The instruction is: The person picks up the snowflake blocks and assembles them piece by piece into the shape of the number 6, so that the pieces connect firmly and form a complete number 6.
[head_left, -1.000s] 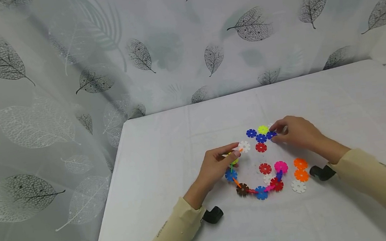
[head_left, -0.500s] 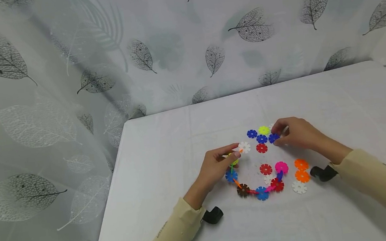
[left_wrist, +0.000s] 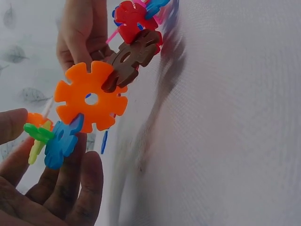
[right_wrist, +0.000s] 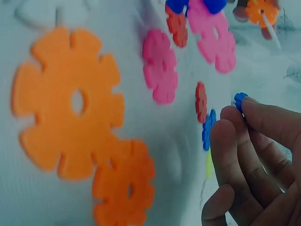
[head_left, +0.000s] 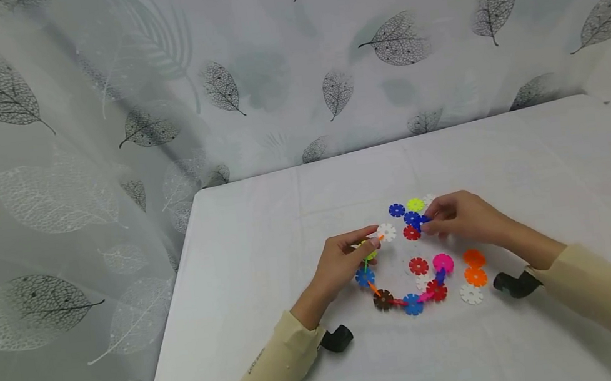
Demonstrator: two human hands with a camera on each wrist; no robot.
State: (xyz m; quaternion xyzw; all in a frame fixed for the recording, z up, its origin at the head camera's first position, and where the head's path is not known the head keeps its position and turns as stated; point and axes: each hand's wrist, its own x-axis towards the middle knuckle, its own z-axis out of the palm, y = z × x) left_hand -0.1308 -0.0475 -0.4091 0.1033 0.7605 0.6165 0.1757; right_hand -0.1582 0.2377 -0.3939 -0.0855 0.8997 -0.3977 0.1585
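Observation:
A curved chain of notched plastic building discs runs from a white disc [head_left: 386,232] past a brown disc [head_left: 383,299] and a light blue disc [head_left: 413,304] to a pink disc [head_left: 443,263]. My left hand [head_left: 342,265] pinches the chain near its white end, thumb and fingers at the small orange disc [left_wrist: 35,118]. Larger in the left wrist view is another orange disc [left_wrist: 75,101] of the chain. Between thumb and fingertips, my right hand [head_left: 464,216] holds a dark blue disc [right_wrist: 240,100], just above a loose red disc [head_left: 411,233].
Loose discs lie beyond the chain, among them a yellow one [head_left: 415,204] and a blue one [head_left: 396,210]. Two orange discs [head_left: 475,267] and a white disc [head_left: 471,294] lie to the right. A white cloth covers the table [head_left: 256,252]; a leaf-print curtain [head_left: 270,81] hangs behind.
My right hand has drawn the dark blue disc off the loose group, slightly left and toward me. My left hand stays in place with the chain.

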